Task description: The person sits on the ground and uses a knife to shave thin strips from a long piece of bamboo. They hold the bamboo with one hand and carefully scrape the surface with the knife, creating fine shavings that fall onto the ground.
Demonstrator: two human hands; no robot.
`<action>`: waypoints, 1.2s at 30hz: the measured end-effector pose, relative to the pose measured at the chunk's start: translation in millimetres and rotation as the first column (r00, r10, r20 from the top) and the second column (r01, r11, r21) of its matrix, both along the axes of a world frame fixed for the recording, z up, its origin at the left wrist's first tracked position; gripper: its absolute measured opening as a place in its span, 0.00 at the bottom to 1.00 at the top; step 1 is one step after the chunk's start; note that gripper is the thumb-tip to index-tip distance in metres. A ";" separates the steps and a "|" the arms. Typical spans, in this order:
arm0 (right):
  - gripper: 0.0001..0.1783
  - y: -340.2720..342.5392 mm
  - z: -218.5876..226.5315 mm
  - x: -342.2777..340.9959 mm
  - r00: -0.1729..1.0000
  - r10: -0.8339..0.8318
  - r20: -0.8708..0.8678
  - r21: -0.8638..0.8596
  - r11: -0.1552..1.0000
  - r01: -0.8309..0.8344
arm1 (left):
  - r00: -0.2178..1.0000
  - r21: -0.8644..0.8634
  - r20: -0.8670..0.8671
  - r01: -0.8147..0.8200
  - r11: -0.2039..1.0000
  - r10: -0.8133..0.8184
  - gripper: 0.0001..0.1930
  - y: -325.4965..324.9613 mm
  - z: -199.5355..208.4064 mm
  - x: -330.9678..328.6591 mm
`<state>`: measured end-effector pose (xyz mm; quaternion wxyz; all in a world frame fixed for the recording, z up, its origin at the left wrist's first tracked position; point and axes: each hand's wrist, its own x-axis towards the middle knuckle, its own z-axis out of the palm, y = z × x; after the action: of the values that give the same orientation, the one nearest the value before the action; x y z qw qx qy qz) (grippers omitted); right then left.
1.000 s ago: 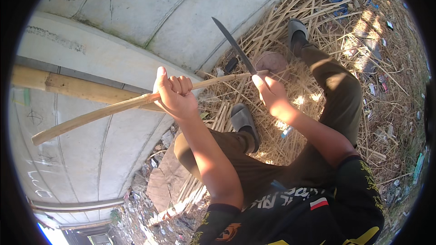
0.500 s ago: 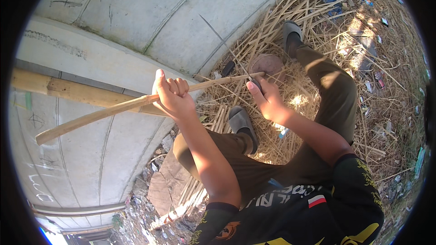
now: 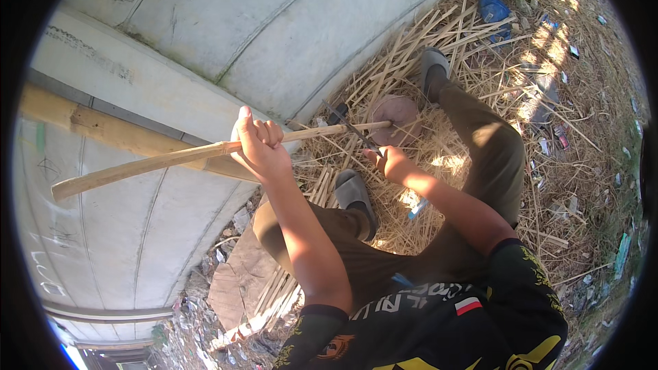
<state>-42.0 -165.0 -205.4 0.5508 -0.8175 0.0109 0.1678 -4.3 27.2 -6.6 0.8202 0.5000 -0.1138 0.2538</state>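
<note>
A long split bamboo strip [image 3: 147, 166] slants across the view, its wide end off to the left and its thin end against a round wooden block [image 3: 404, 111] on the ground. My left hand [image 3: 262, 149] is closed around the strip near its middle, thumb up. In my right hand [image 3: 393, 164] is the dark handle of a long-bladed knife [image 3: 351, 129]. The blade points up and left and crosses the strip a short way from the block. Whether its edge bites into the bamboo cannot be made out.
A concrete panel wall [image 3: 295, 34] rises on the left, with a thick bamboo pole [image 3: 103, 127] along it. Cut strips [image 3: 428, 34] and shavings litter the ground around my sandalled feet. A blue plastic bag [image 3: 493, 8] lies farther off. Flat brown cardboard [image 3: 236, 281] is at lower left.
The knife has swung down from above the strip to lie across it, and my right hand has moved lower. My left hand keeps its grip; the strip's thin end has dipped slightly.
</note>
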 end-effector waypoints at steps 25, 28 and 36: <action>0.34 15.2 9.4 3.3 0.975 -0.096 0.199 0.203 0.978 0.055 | 0.994 -0.088 -0.048 0.095 0.992 -0.099 0.23 -23.9 5.3 -26.4; 0.35 -10.6 -65.5 21.6 0.979 -0.179 0.100 -0.012 0.983 0.181 | 0.995 0.001 -0.093 0.042 0.999 -0.041 0.22 -37.0 3.5 -32.7; 0.33 6.8 -20.1 17.7 0.983 -0.180 -0.045 0.147 0.972 0.184 | 0.997 -0.031 -0.061 0.048 0.998 -0.050 0.22 -16.5 -3.2 -47.4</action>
<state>-24.3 -158.2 -225.4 0.6237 -0.7665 0.0817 0.1297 -51.7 10.7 -9.8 0.8365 0.4926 -0.0969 0.2196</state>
